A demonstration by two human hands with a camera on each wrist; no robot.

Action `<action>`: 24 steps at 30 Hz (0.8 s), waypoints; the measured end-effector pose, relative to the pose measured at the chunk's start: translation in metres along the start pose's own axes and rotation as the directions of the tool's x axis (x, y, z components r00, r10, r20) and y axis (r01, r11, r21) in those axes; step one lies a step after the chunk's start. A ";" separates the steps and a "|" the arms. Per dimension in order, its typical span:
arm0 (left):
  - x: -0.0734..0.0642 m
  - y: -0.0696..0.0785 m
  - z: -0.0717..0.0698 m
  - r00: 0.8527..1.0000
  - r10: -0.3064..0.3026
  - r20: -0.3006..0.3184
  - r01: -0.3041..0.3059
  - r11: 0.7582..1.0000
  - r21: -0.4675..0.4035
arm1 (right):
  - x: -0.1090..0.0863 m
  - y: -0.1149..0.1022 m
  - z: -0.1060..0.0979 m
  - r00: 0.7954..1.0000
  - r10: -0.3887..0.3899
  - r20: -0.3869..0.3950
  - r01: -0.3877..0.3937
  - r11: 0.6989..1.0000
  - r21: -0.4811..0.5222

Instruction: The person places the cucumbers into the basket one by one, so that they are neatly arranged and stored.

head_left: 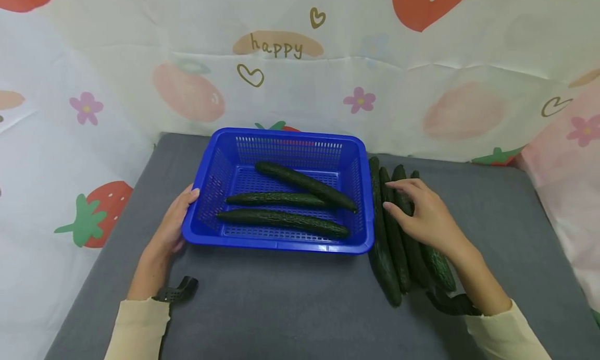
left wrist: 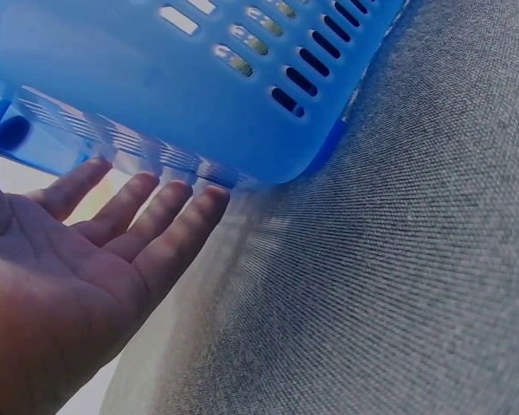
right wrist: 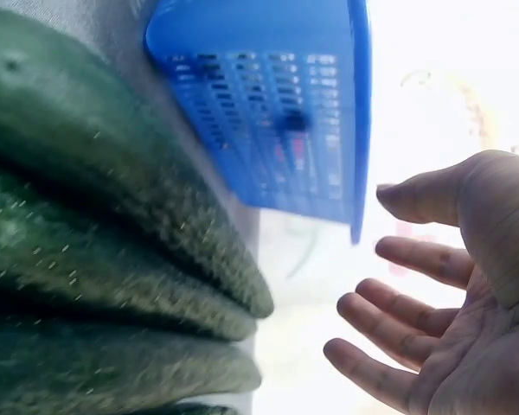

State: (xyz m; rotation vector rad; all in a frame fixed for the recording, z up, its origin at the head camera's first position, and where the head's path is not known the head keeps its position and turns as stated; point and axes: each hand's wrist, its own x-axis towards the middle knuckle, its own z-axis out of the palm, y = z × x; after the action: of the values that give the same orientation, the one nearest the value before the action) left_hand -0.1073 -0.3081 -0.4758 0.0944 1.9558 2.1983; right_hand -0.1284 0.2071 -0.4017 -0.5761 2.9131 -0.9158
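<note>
A blue plastic basket (head_left: 276, 242) with slotted walls holds three dark green cucumbers (head_left: 286, 222). My left hand (head_left: 171, 224) holds the basket's left side, thumb at the rim; in the left wrist view its fingers (left wrist: 169, 207) reach along the outer wall. To the right of the basket several more cucumbers (head_left: 385, 256) lie side by side, lengthwise away from me. Over their far half hovers my right hand (head_left: 428, 216), thumb and fingers spread apart with nothing between them. The right wrist view shows this hand (right wrist: 450, 303) beyond the cucumbers' ends (right wrist: 233, 294).
Grey cloth (head_left: 281, 308) covers the table. Behind it hangs a white curtain (head_left: 290, 99) printed with strawberries, flowers and hearts, which also runs along the left and right sides. Each wrist wears a black strap (head_left: 178, 291).
</note>
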 end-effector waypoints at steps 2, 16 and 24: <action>0.000 0.000 -0.001 1.000 -0.002 -0.001 0.002 1.000 0.004 | -0.003 0.006 0.000 1.000 0.010 -0.013 -0.010 1.000 0.007; 0.000 0.003 -0.001 1.000 -0.016 -0.005 0.016 0.998 0.062 | -0.017 0.037 0.002 0.992 0.115 -0.044 -0.115 0.993 0.004; -0.002 0.004 -0.001 1.000 -0.025 0.005 0.025 0.997 0.068 | -0.026 0.054 0.001 0.983 0.183 -0.018 -0.183 0.983 -0.013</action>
State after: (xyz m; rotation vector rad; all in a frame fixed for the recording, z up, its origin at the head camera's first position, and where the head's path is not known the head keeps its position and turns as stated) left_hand -0.1060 -0.3097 -0.4717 0.0853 2.0178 2.1141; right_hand -0.1222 0.2562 -0.4350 -0.2960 2.9280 -0.8804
